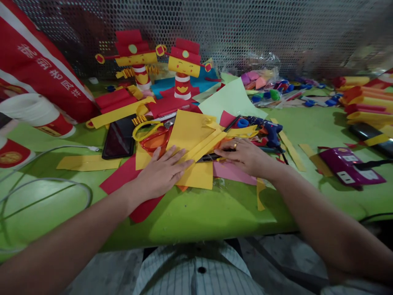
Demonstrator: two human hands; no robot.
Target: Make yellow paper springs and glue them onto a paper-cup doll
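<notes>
While a red bag (46, 65) and a red-and-white paper cup (58, 126) fill the far left, a white cable (73, 146) crosses the green table (196, 217) toward a dark phone (119, 137). Right of the phone, scissors (163, 137) with yellow and orange handles lie just beyond the left hand (161, 172). Behind them two red-hatted paper figures (184, 67) stand before a perforated panel (215, 24), followed by a pale green sheet (235, 98). A blue glue gun (272, 133) sits just beyond the right hand (242, 156), close to its reach; farther right are a purple power socket (351, 166) and paper rolls (368, 100).

The folded yellow strip (204, 145) lies between the hands, over a yellow sheet (201, 176). Its long axis slants from near the left fingertips, away and rightward. The left hand is palm down, fingers spread on the paper; the right has bent fingers beside a dark, narrow object (210, 157), and I cannot tell whether they pinch it.

Leftward, cable loops cover the bare green surface; in front of the hands, it runs to a rounded near edge. On the right, more green shows between the glue gun and the socket, crossed by loose yellow strips (290, 147).
</notes>
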